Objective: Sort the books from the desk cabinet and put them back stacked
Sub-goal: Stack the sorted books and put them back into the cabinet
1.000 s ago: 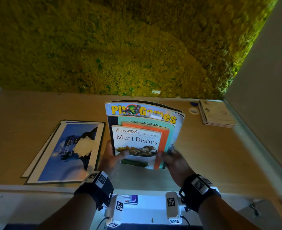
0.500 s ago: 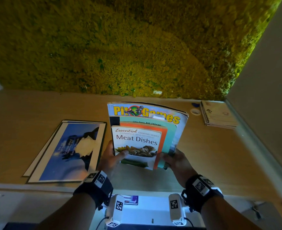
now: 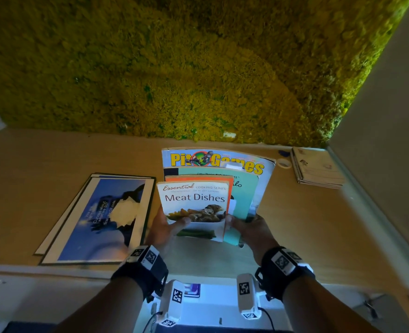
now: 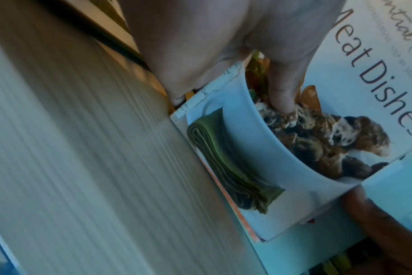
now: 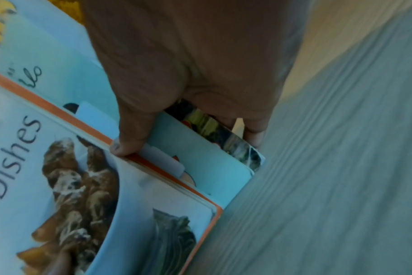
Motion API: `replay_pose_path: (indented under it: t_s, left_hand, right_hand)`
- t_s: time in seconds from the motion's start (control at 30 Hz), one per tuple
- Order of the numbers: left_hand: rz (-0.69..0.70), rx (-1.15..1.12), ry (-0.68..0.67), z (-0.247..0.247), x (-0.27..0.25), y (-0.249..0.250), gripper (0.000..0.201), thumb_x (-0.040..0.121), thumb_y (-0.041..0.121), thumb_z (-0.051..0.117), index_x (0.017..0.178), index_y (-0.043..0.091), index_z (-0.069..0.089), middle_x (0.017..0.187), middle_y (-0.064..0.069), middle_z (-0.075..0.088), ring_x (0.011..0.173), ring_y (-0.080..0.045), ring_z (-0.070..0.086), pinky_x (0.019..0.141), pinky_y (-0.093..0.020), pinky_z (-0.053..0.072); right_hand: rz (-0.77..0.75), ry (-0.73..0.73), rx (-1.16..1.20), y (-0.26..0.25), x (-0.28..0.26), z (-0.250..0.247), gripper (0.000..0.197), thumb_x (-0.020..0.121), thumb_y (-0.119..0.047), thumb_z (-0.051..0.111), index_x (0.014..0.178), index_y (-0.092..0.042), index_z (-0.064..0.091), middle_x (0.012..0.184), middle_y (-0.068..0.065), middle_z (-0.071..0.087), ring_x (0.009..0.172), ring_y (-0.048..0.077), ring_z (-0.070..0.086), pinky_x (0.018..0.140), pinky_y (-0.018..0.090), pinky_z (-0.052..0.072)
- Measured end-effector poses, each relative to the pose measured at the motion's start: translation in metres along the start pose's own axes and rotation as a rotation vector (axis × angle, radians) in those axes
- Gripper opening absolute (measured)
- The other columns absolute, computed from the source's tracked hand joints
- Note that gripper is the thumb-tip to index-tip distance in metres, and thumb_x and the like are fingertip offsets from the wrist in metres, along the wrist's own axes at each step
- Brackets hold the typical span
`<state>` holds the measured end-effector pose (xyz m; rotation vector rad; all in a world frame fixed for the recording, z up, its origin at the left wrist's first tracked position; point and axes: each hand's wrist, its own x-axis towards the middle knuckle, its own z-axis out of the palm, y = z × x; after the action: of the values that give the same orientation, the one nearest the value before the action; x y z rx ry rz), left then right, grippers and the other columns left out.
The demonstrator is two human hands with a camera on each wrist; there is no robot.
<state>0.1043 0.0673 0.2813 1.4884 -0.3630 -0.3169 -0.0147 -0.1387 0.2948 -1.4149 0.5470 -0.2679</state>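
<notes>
Graded book stack, white "Meat Dishes" paperback (image 3: pixel 195 207) foremost: tilted upright on pale wooden counter (image 3: pixel 307 219), left hand (image 3: pixel 165 227) and right hand (image 3: pixel 251 228) each clasping a lower edge, apparently squaring edges before re-shelving.

Head view downward; wrist views close, sharing the Meat Dishes cover (image 3: pixel 195 207)

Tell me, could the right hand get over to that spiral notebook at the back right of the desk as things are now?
Probably not yet. The right hand is gripping the right edge of the held books, so it is occupied. The desk between it and the spiral notebook looks bare, so once it lets go the path seems free.
</notes>
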Motion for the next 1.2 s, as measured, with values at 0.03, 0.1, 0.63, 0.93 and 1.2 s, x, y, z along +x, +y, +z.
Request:
replay_pose_path:
  t_s: [0.03,0.1,0.63,0.93,1.2]
  left_hand:
    - [-0.01,0.009,0.008,-0.001,0.001,0.0,0.067,0.072,-0.001,0.077,0.116,0.039,0.046,0.102,0.033,0.068,0.098,0.015,0.062,0.077,-0.009,0.049]
    - [-0.052,-0.011,0.011,-0.003,0.003,0.001,0.064,0.065,0.006,0.072,0.116,0.037,0.049,0.11,0.017,0.066,0.105,0.0,0.062,0.081,-0.019,0.049]
    - [-0.068,0.124,-0.017,-0.003,-0.013,0.005,0.055,0.075,0.027,0.07,0.12,0.046,0.044,0.123,0.018,0.058,0.115,-0.001,0.055,0.096,-0.029,0.044]
    - [-0.138,0.079,0.001,0.01,-0.091,0.014,0.048,0.087,0.015,0.071,0.115,0.048,0.053,0.122,0.015,0.065,0.12,-0.016,0.058,0.106,-0.047,0.043]
    - [-0.184,0.13,-0.046,0.03,-0.238,-0.033,0.052,0.074,0.033,0.072,0.123,0.039,0.054,0.124,0.006,0.067,0.118,-0.021,0.061,0.105,-0.052,0.046]
  right_hand:
    - [-0.003,-0.013,0.008,0.0,0.0,-0.001,0.011,0.089,-0.019,0.081,0.091,-0.01,0.076,0.082,0.007,0.076,0.071,0.024,0.067,0.052,0.028,0.043]
    - [-0.012,-0.059,0.034,0.001,-0.003,-0.005,0.017,0.086,-0.023,0.079,0.092,-0.009,0.072,0.084,0.011,0.072,0.075,0.027,0.064,0.056,0.031,0.041]
    - [-0.074,-0.108,0.076,0.018,-0.03,0.011,0.025,0.082,-0.007,0.079,0.098,-0.01,0.06,0.074,-0.009,0.065,0.078,0.014,0.062,0.07,0.026,0.052]
    - [0.013,0.021,0.08,0.02,-0.088,-0.01,0.015,0.086,0.001,0.079,0.099,-0.001,0.072,0.08,0.013,0.071,0.064,0.023,0.065,0.05,0.027,0.05]
    - [-0.026,-0.166,0.038,0.09,-0.201,-0.071,0.044,0.084,0.009,0.079,0.122,0.004,0.059,0.103,0.011,0.075,0.093,0.022,0.072,0.08,0.032,0.06]
